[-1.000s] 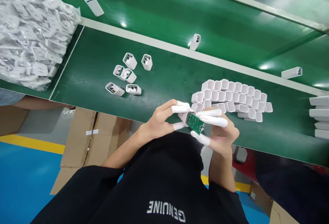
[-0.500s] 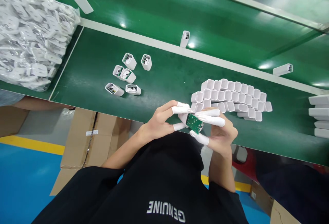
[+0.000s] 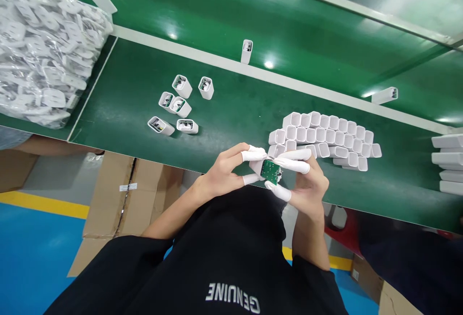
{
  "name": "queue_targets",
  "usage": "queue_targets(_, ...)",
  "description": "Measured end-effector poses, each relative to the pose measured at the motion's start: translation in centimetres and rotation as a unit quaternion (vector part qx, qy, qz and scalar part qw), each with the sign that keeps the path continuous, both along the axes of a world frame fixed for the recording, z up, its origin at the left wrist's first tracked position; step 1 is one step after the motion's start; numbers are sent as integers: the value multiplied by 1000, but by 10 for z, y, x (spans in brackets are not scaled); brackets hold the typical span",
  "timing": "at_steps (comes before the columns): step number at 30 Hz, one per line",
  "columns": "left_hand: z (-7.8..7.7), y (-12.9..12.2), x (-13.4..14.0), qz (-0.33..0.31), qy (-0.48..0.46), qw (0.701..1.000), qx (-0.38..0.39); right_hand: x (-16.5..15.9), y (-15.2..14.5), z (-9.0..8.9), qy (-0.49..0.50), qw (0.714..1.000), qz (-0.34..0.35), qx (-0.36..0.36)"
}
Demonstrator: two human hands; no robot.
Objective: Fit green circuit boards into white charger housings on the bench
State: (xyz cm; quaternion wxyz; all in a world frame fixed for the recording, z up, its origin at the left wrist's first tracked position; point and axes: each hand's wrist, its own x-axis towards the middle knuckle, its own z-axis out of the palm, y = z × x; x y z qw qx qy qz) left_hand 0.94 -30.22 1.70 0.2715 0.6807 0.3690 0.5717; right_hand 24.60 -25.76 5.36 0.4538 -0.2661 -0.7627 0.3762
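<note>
Over the bench's near edge, my left hand (image 3: 224, 171) grips a white plastic housing (image 3: 255, 166) between white-capped fingers. A green circuit board (image 3: 269, 171) sticks partly out of the housing's open end, toward the right. My right hand (image 3: 306, 183), also with white finger covers, pinches the board by its edges. How deep the board sits inside is hidden. Just beyond my right hand, several hollow white housings (image 3: 320, 135) lie packed in rows, open ends facing me. To the left stand several housings with boards inside (image 3: 182, 86).
A clear bag of white plastic parts (image 3: 47, 59) lies at the left. Beyond a pale rail (image 3: 202, 58), single filled housings (image 3: 246, 52) sit spaced out on a green strip. More white housings (image 3: 448, 157) are stacked far right. Another person's arm (image 3: 61, 145) shows at left; cardboard boxes (image 3: 104, 199) stand below.
Less of the circuit board shows outside the housing, and my right hand has shifted slightly left with it. The housings beyond the rail have moved left.
</note>
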Motion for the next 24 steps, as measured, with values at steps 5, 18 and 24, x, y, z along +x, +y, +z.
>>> queue_targets(5, 2, 0, 0, -3, 4, 1000, -7, -1, 0, 2, -42, 999, 5, -2)
queue_targets(18, -11, -9, 13, 2, -122, 988, -96, 5, -14, -5, -125, 988, -29, 87)
queue_targets(24, -9, -10, 15, -7, -133, 984, -117, 2, -17, -10, -172, 979, -29, 108)
